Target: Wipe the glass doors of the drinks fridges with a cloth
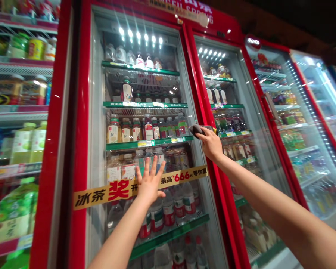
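Two hands, apart: the right hand (pixel 210 144) grips one dark cloth (pixel 196 130), seemingly, by the glass door's (pixel 99 112) right edge; the left hand (pixel 149 181), fingers spread, overlaps one strip banner (pixel 91 197). Red-framed coolers (pixel 82 93) line the dim room.

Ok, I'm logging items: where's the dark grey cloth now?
The dark grey cloth is in the right hand, just right of centre in the head view, by the red cooler frame.

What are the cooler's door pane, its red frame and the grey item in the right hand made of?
Door pane: probably glass, clear with streaky reflections. Red frame: glossy, catching highlights; painted metal or plastic. Grey item in the right hand: perhaps cloth; matte, bunched.
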Available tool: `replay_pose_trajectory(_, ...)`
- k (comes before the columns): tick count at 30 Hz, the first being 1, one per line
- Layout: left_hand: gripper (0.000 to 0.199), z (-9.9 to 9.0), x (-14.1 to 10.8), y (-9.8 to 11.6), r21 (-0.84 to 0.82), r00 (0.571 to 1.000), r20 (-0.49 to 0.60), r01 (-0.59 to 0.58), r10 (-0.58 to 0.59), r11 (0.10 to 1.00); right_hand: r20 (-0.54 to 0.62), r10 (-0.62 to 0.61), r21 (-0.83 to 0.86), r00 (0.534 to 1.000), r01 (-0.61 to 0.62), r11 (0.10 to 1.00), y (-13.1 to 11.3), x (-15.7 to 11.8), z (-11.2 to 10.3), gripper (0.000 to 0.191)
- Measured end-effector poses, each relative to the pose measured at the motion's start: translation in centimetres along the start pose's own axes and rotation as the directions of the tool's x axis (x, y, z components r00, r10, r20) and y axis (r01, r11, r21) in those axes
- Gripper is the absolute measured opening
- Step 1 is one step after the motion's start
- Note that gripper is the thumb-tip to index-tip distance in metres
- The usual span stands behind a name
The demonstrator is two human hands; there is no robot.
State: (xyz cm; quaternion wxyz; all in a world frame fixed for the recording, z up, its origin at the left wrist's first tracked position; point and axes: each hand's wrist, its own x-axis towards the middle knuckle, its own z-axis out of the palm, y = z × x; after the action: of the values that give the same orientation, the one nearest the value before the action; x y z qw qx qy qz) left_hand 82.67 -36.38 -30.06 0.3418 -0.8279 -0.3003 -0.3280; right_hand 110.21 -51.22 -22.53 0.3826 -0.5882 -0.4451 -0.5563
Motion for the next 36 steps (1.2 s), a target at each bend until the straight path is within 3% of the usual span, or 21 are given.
replay_pose_trajectory(5,0.14,-0.1,-0.1,0.0,-0.017,1.0,-0.004,-0.009,0.009,1.0,0.125,-0.004,-0.033,0.992,0.008,0.999,1.8,1.1,3.0,0.058)
replay_pose_trajectory(10,0.138,-0.6,-0.2,0.2,0.003,1.0,0.014,0.006,-0.006,1.0,0.086,0.013,-0.015,0.996,-0.012,1.0,2.3,4.1,3.5,0.061)
replay_pose_trajectory(17,0.136,-0.3,-0.2,-0.3,-0.06,1.0,0.013,-0.014,0.014,0.998,0.089,-0.028,-0.074,0.996,0.035,0.997,2.4,-2.0,3.9,0.056)
replay_pose_trajectory(24,0.136,-0.2,0.0,-0.8,-0.123,0.999,-0.011,-0.031,0.03,0.992,0.104,-0.03,-0.061,0.994,0.036,0.997,3.1,-0.4,4.0,0.055)
replay_pose_trajectory(27,0.131,0.6,-0.1,-0.8,-0.154,0.998,-0.065,-0.032,0.022,0.988,0.093,-0.025,-0.081,0.995,0.033,0.996,3.0,-1.1,4.6,0.06)
replay_pose_trajectory(32,0.102,0.8,1.2,2.5,-0.267,0.968,-0.198,0.097,-0.153,0.959,0.094,-0.013,-0.138,0.996,0.026,0.99,2.9,-0.8,5.2,0.064)
replay_pose_trajectory(36,0.1,-1.0,5.1,5.5,-0.236,0.977,-0.209,-0.017,-0.033,0.972,0.073,-0.016,-0.156,0.997,0.027,0.987,2.9,2.2,4.4,0.061)
